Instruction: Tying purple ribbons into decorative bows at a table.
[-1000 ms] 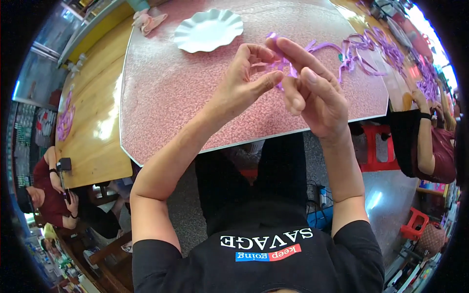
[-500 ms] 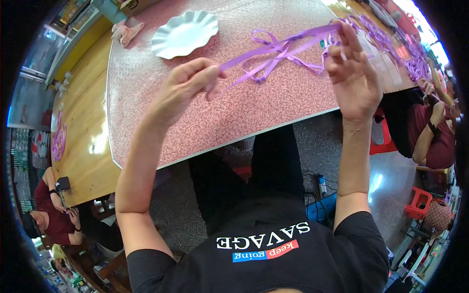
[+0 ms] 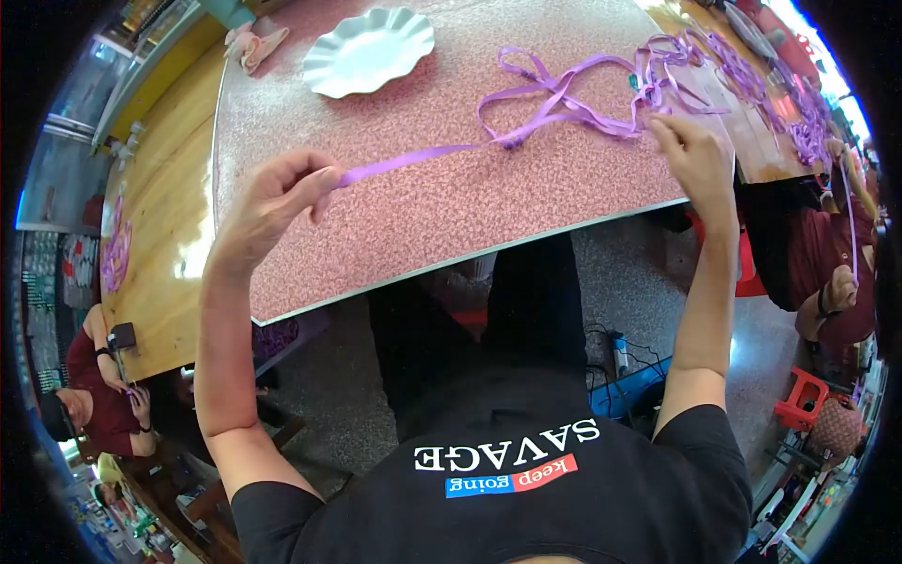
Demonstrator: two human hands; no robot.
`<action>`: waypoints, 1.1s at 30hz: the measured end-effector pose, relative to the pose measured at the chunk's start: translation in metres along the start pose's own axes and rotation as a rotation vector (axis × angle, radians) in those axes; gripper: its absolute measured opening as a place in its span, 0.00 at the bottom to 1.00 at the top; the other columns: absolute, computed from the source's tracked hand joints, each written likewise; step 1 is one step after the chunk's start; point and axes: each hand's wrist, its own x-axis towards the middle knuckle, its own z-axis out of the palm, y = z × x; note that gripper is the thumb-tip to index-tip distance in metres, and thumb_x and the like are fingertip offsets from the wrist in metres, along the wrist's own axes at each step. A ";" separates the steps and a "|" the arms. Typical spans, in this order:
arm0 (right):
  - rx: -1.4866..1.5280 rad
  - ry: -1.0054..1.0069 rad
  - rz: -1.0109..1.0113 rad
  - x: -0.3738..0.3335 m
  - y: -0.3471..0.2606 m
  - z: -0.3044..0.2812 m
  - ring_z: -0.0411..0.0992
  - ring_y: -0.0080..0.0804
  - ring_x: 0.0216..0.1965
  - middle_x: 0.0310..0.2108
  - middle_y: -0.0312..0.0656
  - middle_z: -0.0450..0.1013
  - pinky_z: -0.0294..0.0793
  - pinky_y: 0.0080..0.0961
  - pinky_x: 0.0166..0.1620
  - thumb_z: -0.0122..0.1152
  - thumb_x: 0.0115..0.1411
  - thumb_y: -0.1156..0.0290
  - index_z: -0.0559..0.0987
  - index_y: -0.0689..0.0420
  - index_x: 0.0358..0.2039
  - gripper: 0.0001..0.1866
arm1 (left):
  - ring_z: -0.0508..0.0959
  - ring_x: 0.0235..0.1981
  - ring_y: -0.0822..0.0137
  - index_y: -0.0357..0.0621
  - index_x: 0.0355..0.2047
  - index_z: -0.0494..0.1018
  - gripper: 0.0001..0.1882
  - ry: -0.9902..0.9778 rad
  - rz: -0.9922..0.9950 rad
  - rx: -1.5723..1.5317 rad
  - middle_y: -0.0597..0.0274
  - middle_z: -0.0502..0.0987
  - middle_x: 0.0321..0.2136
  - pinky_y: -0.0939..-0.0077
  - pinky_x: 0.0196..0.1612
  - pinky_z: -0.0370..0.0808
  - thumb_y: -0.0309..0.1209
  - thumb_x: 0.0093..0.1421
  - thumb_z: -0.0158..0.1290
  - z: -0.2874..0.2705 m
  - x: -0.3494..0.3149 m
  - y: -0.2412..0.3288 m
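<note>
A long narrow purple ribbon (image 3: 413,162) stretches from my left hand (image 3: 272,209), whose thumb and fingers pinch one end. From there it slopes across the pink speckled tabletop into loose loops with small darker knots or bunches. At the right end of those loops, my right hand (image 3: 700,167) has its thumb and forefinger closed on the ribbon; its other fingers curl underneath, partly hidden. A small green bit shows among the loops by that hand. Beyond my hands stands a white plate (image 3: 368,58) with a wavy rim.
The pink table (image 3: 395,254) has a pale front edge. More purple ribbon (image 3: 742,70) lies heaped at the far right. A pale pink cloth (image 3: 254,47) sits at the back left. Co-workers in dark red shirts are at both sides, and a red stool (image 3: 803,399) is on the right.
My left hand has moved left and nearer, drawing the ribbon out. My right hand has come down and its fingers have closed. The ribbon loops now lie farther right.
</note>
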 end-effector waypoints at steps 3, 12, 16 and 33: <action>-0.092 -0.068 -0.241 -0.010 -0.037 0.036 0.76 0.25 0.31 0.36 0.38 0.79 0.71 0.19 0.33 0.57 0.65 0.68 0.81 0.55 0.47 0.12 | 0.69 0.23 0.80 0.38 0.35 0.76 0.13 -0.089 0.049 0.069 0.71 0.70 0.21 0.83 0.27 0.66 0.37 0.66 0.53 0.023 0.008 0.025; 0.795 -0.597 -0.100 -0.009 -0.094 0.120 0.71 0.18 0.30 0.32 0.36 0.76 0.73 0.16 0.34 0.57 0.66 0.65 0.76 0.63 0.52 0.18 | 0.69 0.22 0.79 0.36 0.37 0.76 0.11 -0.040 0.212 0.242 0.70 0.71 0.21 0.82 0.25 0.67 0.33 0.66 0.52 0.071 0.053 0.054; 0.559 -0.404 -0.291 -0.002 -0.088 0.130 0.68 0.17 0.28 0.28 0.34 0.74 0.67 0.15 0.31 0.60 0.64 0.68 0.79 0.63 0.48 0.15 | 0.70 0.25 0.78 0.35 0.39 0.73 0.09 -0.039 0.140 0.039 0.69 0.71 0.24 0.82 0.29 0.69 0.30 0.67 0.51 0.074 0.064 0.035; 0.177 -0.067 -0.559 0.003 -0.052 0.152 0.72 0.35 0.22 0.25 0.41 0.72 0.71 0.31 0.25 0.66 0.55 0.72 0.82 0.59 0.34 0.07 | 0.69 0.26 0.81 0.38 0.43 0.71 0.06 0.167 0.273 -0.216 0.69 0.71 0.28 0.87 0.28 0.66 0.22 0.66 0.49 0.084 0.101 -0.030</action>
